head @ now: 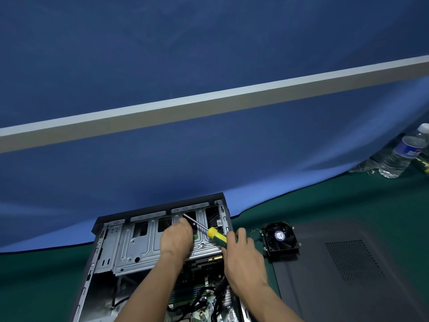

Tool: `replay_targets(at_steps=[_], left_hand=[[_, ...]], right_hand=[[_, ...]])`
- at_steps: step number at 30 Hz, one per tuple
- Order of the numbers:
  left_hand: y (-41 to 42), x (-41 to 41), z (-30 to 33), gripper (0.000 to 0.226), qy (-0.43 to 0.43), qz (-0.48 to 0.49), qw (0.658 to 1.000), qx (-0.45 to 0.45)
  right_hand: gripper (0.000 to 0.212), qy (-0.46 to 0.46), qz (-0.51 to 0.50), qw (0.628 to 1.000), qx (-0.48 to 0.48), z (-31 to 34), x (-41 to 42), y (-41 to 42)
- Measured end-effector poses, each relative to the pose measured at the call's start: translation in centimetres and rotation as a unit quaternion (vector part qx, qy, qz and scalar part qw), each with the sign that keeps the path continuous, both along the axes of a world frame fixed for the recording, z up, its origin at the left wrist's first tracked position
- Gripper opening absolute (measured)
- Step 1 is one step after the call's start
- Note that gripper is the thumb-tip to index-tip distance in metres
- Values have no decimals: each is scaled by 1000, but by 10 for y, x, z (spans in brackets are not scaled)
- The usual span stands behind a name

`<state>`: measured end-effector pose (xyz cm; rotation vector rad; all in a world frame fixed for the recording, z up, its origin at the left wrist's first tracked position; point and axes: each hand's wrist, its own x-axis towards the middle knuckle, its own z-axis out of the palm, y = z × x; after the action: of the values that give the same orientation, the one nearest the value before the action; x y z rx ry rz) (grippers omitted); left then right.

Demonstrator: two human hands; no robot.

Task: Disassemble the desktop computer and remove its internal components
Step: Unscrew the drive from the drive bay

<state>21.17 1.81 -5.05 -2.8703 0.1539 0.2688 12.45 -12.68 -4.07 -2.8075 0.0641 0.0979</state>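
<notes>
My right hand (243, 249) grips the yellow-green screwdriver (216, 235); my left hand (177, 239) pinches something at twelve o'clock on the stiff, sharp-edged grey metal drive cage (139, 247). I'd lift it by its rim.

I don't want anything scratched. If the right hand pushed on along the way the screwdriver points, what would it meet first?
Probably the left hand, which sits by the screwdriver shaft near its tip; behind it stands the case's metal front wall. Depth is unclear.
</notes>
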Motion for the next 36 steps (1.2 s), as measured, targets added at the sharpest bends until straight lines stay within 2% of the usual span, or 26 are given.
replay_targets(at_steps=[3,6,10,13,16,19,21,25,29,36], left_hand=[[0,-4,-1,17,-2,18,999,-44],[10,-10,-5,10,-53,56,986,-147],[12,-30,-6,34,-143,139,922,-332],[1,-40,2,38,-120,191,857,-463],[-11,-48,16,37,-62,226,794,-561],[-26,-56,27,34,3,216,770,-601],[-38,-59,32,36,32,193,772,-605],[-68,-61,32,40,64,133,802,-579],[-97,-63,28,41,82,67,836,-538],[-120,-69,19,41,149,52,858,-489]], right_hand=[[27,-2,5,1000,3,-1,0,-1],[31,-8,5,1000,-3,-4,0,-2],[41,-17,5,1000,-23,-6,2,-7],[39,-34,10,999,-7,-6,2,-5],[36,-20,-18,995,101,-2,1,-11],[21,63,-67,962,258,7,-1,-38],[9,113,-96,921,359,13,-4,-57],[13,75,-136,882,445,21,-7,-79],[14,40,-124,865,485,18,-16,-92],[12,42,-169,818,548,1,-27,-89]])
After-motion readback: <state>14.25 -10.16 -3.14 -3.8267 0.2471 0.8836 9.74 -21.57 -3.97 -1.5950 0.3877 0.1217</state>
